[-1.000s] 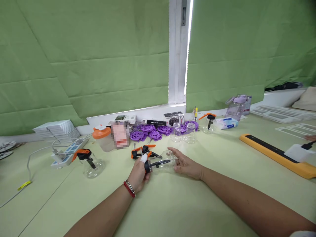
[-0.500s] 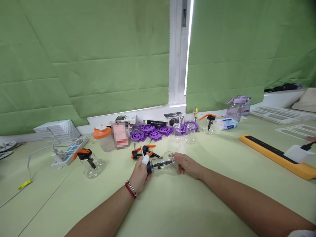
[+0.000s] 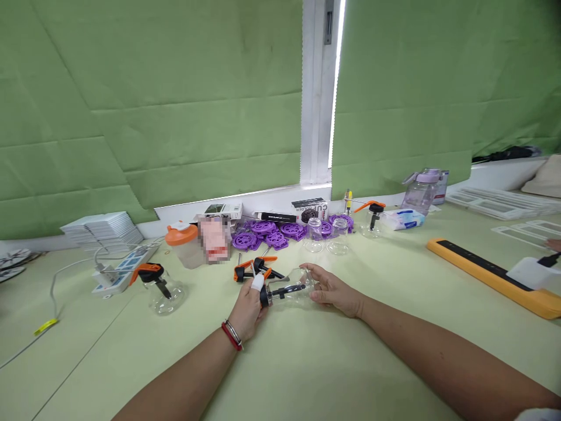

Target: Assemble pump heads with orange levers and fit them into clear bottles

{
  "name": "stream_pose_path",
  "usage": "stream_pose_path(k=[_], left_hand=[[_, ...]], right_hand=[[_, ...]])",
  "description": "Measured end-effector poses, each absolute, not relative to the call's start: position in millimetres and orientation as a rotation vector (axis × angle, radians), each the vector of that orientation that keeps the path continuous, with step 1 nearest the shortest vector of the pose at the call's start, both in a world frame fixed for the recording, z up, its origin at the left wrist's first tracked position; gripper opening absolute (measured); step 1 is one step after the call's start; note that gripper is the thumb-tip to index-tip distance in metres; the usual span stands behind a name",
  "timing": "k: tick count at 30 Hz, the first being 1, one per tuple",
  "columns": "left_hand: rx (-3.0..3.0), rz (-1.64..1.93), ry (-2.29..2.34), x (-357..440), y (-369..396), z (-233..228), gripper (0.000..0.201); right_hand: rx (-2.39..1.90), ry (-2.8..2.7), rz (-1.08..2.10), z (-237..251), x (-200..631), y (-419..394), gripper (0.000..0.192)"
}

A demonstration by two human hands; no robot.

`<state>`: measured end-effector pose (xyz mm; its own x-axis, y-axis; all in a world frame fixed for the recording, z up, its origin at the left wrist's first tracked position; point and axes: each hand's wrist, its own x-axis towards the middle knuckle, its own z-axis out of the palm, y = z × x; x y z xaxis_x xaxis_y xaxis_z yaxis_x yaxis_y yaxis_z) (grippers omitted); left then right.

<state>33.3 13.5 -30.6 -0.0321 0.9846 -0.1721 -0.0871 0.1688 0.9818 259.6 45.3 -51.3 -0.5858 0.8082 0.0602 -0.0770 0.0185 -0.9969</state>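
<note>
While the left hand (image 3: 248, 305) pinches the black pump head and the right hand (image 3: 333, 290) cups its base, centre frame, the clear bottle (image 3: 293, 287) looks light, rigid, prob slick — grip w/ neck & base.

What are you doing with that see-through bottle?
A person holds a small clear bottle on its side, just above a pale green table. The left hand grips the black sprayer cap end; the right hand cups the bottle's bottom. Just behind lie loose orange spray triggers, and farther back purple plastic discs and more clear bottles.
</note>
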Motion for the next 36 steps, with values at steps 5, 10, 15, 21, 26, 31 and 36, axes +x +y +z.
stream_pose_path(k=[5, 10, 15, 21, 26, 31, 36], left_hand=[[0.962, 1.124, 1.287, 33.3, 11.4, -27.9, 0.037], [0.969, 1.156, 1.285, 32.6, 11.8, -28.7, 0.037], [0.95, 1.178, 1.312, 32.4, 12.1, -29.0, 0.036], [1.167, 1.21, 1.115, 25.6, 13.0, -28.6, 0.038], [1.514, 1.336, 0.85, 26.9, 7.0, -24.8, 0.063], [1.673, 1.413, 0.92, 30.6, -8.4, -10.1, 0.047], [1.825, 1.689, 1.145, 8.7, -6.9, 6.6, 0.042]], right_hand=[[-0.8, -1.607, 1.677, -53.0, 261.3, 45.4, 0.07], [-0.79, -1.606, 1.696, -53.3, 262.4, 46.0, 0.07], [-0.796, -1.594, 1.72, -50.7, 262.3, 45.5, 0.071], [-0.691, -1.558, 1.749, -53.8, 260.6, 45.1, 0.065], [-0.57, -1.623, 1.728, -56.4, 256.5, 42.0, 0.066], [-0.52, -1.925, 1.58, -55.5, 251.6, 37.4, 0.071], [-0.667, -2.084, 1.411, -61.2, 254.7, 40.3, 0.071]])
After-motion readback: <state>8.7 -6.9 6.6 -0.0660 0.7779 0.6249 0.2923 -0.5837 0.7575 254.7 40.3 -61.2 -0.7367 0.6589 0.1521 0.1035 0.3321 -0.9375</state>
